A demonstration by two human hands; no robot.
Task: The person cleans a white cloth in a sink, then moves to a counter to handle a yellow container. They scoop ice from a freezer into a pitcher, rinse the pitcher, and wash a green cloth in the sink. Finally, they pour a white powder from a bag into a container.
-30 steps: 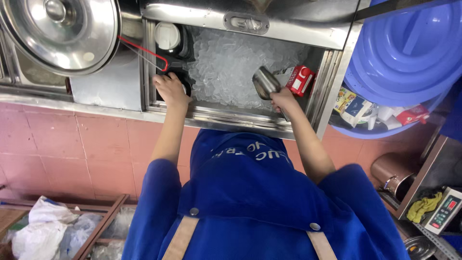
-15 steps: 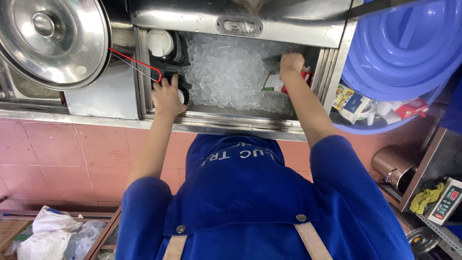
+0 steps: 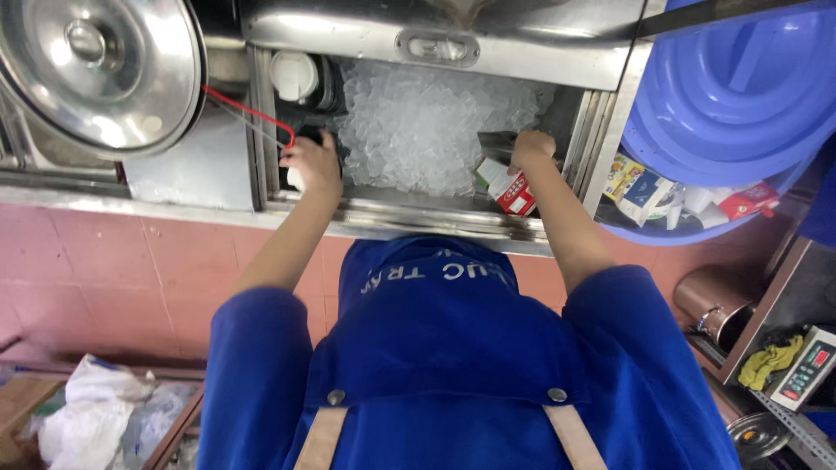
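Observation:
My left hand (image 3: 312, 162) is curled over a dark container (image 3: 306, 133) at the left end of the open ice bin (image 3: 409, 213). A white-capped bottle (image 3: 294, 76) stands just behind it. My right hand (image 3: 531, 148) grips a metal cup (image 3: 496, 144) that is pushed down into the ice cubes (image 3: 418, 122) at the bin's right side. A red and white carton (image 3: 509, 190) lies in the bin right under that hand. My blue apron fills the lower part of the view.
A large steel lid (image 3: 96, 70) hangs at the upper left, with a red wire (image 3: 252, 113) beside it. Stacked blue basins (image 3: 740, 96) holding small packets sit at the right. A copper-coloured pot (image 3: 710, 300) and a small scale (image 3: 805, 365) are at the lower right, plastic bags (image 3: 87, 409) at the lower left.
My right hand has carried the metal cup from above the bin's right edge down into the ice. My left hand stayed on the dark container at the left end.

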